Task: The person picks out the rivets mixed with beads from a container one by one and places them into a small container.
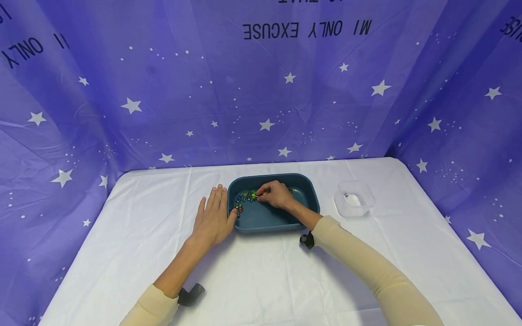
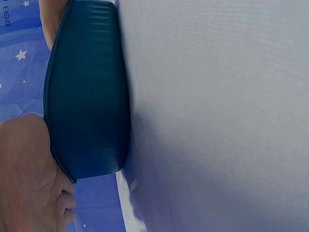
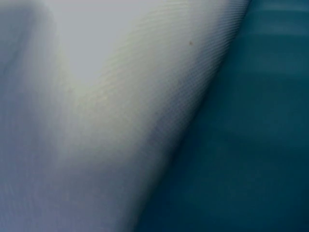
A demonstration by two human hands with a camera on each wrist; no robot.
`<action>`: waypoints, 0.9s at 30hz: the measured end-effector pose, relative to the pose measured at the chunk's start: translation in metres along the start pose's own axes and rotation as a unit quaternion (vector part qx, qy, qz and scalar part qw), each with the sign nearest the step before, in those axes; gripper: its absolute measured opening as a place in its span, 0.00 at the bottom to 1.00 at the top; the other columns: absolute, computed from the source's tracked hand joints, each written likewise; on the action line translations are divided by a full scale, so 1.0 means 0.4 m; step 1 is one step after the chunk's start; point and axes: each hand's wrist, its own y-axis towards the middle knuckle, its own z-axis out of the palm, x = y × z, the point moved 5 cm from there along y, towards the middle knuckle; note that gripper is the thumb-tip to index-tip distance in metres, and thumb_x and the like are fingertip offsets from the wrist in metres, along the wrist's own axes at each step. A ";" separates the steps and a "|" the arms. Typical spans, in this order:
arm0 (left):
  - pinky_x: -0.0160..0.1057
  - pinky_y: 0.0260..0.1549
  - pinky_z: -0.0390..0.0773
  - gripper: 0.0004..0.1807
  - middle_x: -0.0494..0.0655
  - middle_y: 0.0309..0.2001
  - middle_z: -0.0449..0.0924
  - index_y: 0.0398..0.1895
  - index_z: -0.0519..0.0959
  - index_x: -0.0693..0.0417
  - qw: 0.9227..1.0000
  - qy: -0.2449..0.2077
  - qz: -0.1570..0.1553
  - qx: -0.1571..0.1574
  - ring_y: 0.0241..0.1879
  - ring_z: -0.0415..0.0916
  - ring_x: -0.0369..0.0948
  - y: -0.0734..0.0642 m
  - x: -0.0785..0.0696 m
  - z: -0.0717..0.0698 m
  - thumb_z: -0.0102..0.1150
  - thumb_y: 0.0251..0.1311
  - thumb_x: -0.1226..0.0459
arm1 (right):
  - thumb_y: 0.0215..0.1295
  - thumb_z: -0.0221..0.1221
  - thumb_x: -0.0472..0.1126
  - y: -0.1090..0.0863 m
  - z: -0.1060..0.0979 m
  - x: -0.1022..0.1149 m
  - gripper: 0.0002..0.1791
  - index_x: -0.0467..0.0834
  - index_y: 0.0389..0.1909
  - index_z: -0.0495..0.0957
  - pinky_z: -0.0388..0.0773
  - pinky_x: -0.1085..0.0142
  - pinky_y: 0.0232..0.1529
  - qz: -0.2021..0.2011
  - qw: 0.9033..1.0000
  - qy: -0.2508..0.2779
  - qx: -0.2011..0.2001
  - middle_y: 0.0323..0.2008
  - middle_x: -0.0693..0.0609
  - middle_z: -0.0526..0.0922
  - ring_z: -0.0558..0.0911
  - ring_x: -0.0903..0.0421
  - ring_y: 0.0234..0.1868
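2 hands at the teal tray (image 1: 269, 218)! Left hand (image 1: 212, 219): fingers straight, thumb over the near rim. Right hand (image 1: 276, 195) is inside, curled fingertips right at the marbles (image 1: 246, 196) in the tray's left half; whether they pinch 1, I can't tell. Clear container (image 1: 354, 211) stands apart, right.

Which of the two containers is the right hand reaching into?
The dark teal tub, larger and opaque; the clear box stands untouched to its right.

plain cream left sleeve (image 1: 152, 307) and matching right sleeve (image 1: 373, 269), kinda creased, plus a dark grey wrist cam (image 1: 192, 295) and a chunky black wrist cam (image 1: 307, 241)
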 end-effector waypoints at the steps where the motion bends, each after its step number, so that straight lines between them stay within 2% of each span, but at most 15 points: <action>1: 0.60 0.71 0.42 0.39 0.62 0.78 0.41 0.77 0.48 0.69 1.000 0.001 0.000 0.000 0.77 0.36 0.54 0.000 0.000 0.000 0.42 0.75 0.51 | 0.60 0.70 0.38 -0.001 0.000 0.000 0.07 0.44 0.39 0.90 0.78 0.62 0.39 0.001 1.000 -0.001 0.000 0.31 0.55 0.88 0.83 0.57 0.35; 8: 0.60 0.71 0.42 0.39 0.62 0.78 0.42 0.77 0.48 0.69 1.000 0.002 0.002 -0.004 0.77 0.37 0.55 0.002 0.000 0.002 0.43 0.75 0.51 | 0.60 0.70 0.37 -0.002 -0.003 0.004 0.06 0.43 0.38 0.89 0.79 0.61 0.39 -0.008 1.000 -0.002 -0.001 0.30 0.55 0.87 0.83 0.57 0.34; 17: 0.60 0.71 0.41 0.40 0.62 0.78 0.41 0.78 0.46 0.68 1.000 0.001 -0.002 0.001 0.77 0.35 0.54 0.007 0.005 0.011 0.42 0.75 0.51 | 0.62 0.68 0.36 -0.006 -0.010 0.010 0.06 0.41 0.39 0.89 0.79 0.62 0.37 -0.040 0.999 0.001 0.003 0.33 0.52 0.87 0.83 0.56 0.33; 21: 0.59 0.71 0.41 0.40 0.62 0.78 0.41 0.78 0.47 0.68 1.000 0.000 -0.002 0.002 0.77 0.35 0.54 0.007 0.005 0.010 0.42 0.75 0.51 | 0.62 0.68 0.36 -0.007 -0.016 0.017 0.06 0.41 0.39 0.89 0.79 0.62 0.39 -0.054 0.999 0.004 -0.003 0.32 0.53 0.88 0.84 0.56 0.34; 27: 0.59 0.71 0.41 0.40 0.62 0.78 0.41 0.78 0.47 0.68 1.000 0.001 -0.003 0.003 0.77 0.36 0.55 0.006 0.004 0.010 0.42 0.75 0.51 | 0.62 0.68 0.36 -0.007 -0.025 0.020 0.05 0.41 0.38 0.89 0.79 0.64 0.36 -0.034 0.999 0.023 -0.008 0.30 0.54 0.87 0.84 0.58 0.33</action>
